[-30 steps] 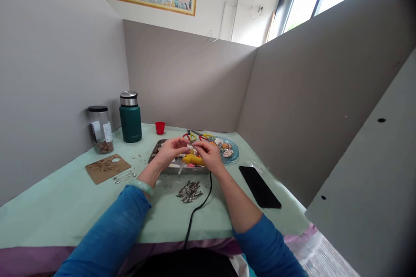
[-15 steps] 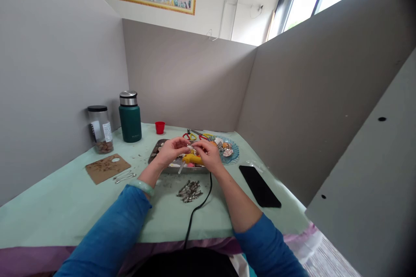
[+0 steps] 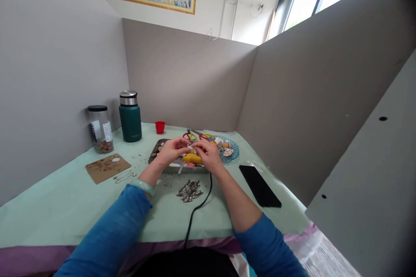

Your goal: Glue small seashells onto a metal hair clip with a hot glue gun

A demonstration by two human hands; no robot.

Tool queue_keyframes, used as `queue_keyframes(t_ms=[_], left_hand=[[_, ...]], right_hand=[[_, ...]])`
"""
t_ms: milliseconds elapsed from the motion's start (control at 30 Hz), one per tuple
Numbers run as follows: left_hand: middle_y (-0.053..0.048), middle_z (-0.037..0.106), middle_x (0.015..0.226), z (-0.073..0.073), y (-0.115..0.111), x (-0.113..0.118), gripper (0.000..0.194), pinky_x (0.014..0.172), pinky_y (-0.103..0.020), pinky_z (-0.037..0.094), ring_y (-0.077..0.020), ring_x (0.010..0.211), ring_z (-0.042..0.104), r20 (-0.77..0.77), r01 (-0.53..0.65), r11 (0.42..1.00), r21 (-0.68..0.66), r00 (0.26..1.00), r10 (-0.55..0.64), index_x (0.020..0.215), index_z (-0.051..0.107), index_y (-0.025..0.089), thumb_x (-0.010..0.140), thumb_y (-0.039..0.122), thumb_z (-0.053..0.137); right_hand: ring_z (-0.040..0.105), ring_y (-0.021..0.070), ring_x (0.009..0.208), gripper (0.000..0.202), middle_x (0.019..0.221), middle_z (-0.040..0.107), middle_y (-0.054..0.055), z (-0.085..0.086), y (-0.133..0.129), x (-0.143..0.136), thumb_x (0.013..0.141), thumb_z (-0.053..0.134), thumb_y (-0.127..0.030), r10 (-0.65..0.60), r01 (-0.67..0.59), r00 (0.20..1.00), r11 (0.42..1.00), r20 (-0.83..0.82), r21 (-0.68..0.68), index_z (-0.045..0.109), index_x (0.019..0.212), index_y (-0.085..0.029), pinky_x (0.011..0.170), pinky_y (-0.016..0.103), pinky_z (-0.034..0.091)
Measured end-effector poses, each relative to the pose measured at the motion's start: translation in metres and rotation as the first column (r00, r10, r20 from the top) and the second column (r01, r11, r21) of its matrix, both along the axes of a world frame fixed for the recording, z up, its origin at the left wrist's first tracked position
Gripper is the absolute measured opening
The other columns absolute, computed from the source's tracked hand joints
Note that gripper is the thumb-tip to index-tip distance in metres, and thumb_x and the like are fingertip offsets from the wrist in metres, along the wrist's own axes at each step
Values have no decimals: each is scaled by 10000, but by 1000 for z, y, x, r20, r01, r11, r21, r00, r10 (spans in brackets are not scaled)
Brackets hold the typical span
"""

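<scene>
My left hand [image 3: 173,150] and my right hand [image 3: 209,154] meet above a metal tray [image 3: 159,170], fingertips pinched together. Between them is a small whitish piece [image 3: 190,149], too small and too covered to name. Just below lies a yellow glue gun [image 3: 191,159] in the tray, a clear glue stick [image 3: 181,167] poking out of it towards me. Other small pieces, some white and one pink, lie around it, partly hidden by my hands. Nearer to me on the green cloth rests a pile of small metal clips or pin backs [image 3: 189,191].
Right of the tray are a blue glass plate [image 3: 236,152] of small ornaments and a black phone [image 3: 260,186]. A black cord [image 3: 195,211] runs towards me. Pliers [image 3: 189,136], a red cup [image 3: 160,127], a green flask [image 3: 130,121], a jar [image 3: 101,132], brown cardboard [image 3: 104,171] and safety pins [image 3: 124,176] surround it.
</scene>
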State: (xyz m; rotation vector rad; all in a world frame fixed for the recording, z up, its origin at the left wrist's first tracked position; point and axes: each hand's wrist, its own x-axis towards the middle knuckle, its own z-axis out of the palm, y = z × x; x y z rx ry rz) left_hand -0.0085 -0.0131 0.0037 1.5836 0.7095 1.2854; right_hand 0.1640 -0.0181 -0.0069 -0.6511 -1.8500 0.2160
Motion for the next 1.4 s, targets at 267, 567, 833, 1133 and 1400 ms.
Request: queue_keyframes(t_ms=[267, 567, 833, 1133, 1400], left_hand=[[-15, 667, 726, 0, -1, 0, 307, 707, -293, 501, -151, 700, 634, 0, -4, 1000, 1, 1000, 4, 798, 619, 145, 574, 280, 781], [-10, 664, 712, 0, -1, 0, 302, 692, -283, 505, -147, 684, 632, -2, 2, 1000, -2, 1000, -2, 785, 617, 151, 571, 289, 780], [-4, 647, 759, -2, 2, -2, 294, 723, -290, 510, -140, 689, 636, 60, -2, 1000, 9, 998, 2, 837, 616, 154, 618, 282, 763], [-15, 648, 757, -2, 1, -2, 295, 733, -308, 515, -150, 696, 641, 63, 15, 1000, 8, 998, -15, 817, 602, 147, 626, 301, 765], [0, 636, 729, 0, -2, 1, 302, 697, -278, 503, -131, 687, 617, 17, 44, 999, 7, 999, -44, 797, 594, 148, 607, 297, 774]], right_hand=[[595, 169, 818, 156, 859, 661, 51, -1, 2, -1, 847, 519, -178, 19, -18, 1000, 1000, -20, 15, 674, 854, -198, 752, 300, 463], [591, 170, 829, 157, 862, 656, 46, -2, 2, -1, 846, 513, -186, 23, -24, 999, 1000, -28, -19, 669, 845, -204, 763, 304, 462], [567, 136, 678, 269, 901, 629, 37, -7, 8, -1, 817, 558, -274, 86, -128, 977, 968, -196, -216, 586, 1079, -217, 596, 252, 477], [546, 131, 683, 170, 890, 615, 39, -8, 11, 0, 799, 585, -326, 35, -56, 994, 977, -106, -207, 637, 891, -192, 598, 245, 463], [544, 139, 709, 130, 823, 610, 31, -7, 9, 0, 810, 574, -307, 12, -23, 997, 988, -71, -155, 622, 793, -187, 587, 237, 436]])
